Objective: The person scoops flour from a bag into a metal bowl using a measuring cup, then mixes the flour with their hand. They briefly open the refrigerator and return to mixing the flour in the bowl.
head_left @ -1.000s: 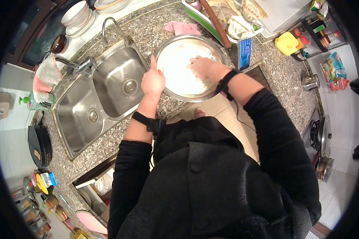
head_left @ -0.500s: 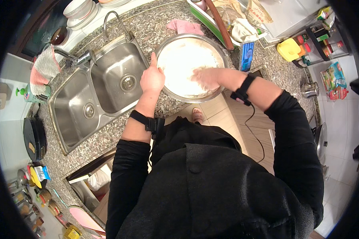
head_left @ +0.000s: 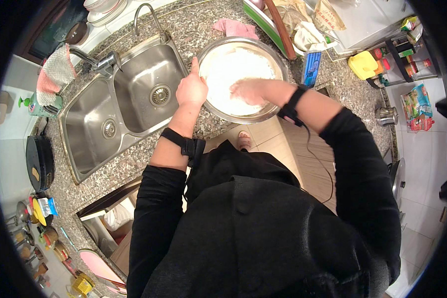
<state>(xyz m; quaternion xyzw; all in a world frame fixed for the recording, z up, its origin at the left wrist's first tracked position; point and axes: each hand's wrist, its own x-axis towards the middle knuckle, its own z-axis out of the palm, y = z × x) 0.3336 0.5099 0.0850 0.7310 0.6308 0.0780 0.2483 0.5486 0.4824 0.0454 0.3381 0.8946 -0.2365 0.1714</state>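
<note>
A wide metal bowl [head_left: 281, 74] stands on the counter, holding white powder that looks like flour [head_left: 223, 69]; glare washes out its surface. My left hand [head_left: 191, 91] grips the bowl's left rim, its index finger stretched along the edge and the thumb toward the inside. Inside the bowl, my right hand [head_left: 249, 92] is down in the flour, palm lowered and fingers curled into it. The fingertips are partly lost in the white and slightly blurred. Dark bands circle both wrists, and a cable hangs from the right one.
Left of the bowl is a double steel sink [head_left: 151, 74] with a faucet [head_left: 107, 63]. A pink cloth [head_left: 236, 29] lies behind the bowl. A phone [head_left: 311, 68] stands at its right, near a green-and-white tray [head_left: 263, 25] with a wooden stick [head_left: 280, 30]. Below the sink is an open cabinet [head_left: 115, 218].
My right hand has moved slightly left within the flour, and its fingers look more curled. My left hand stays on the rim. The whole view has shifted a little.
</note>
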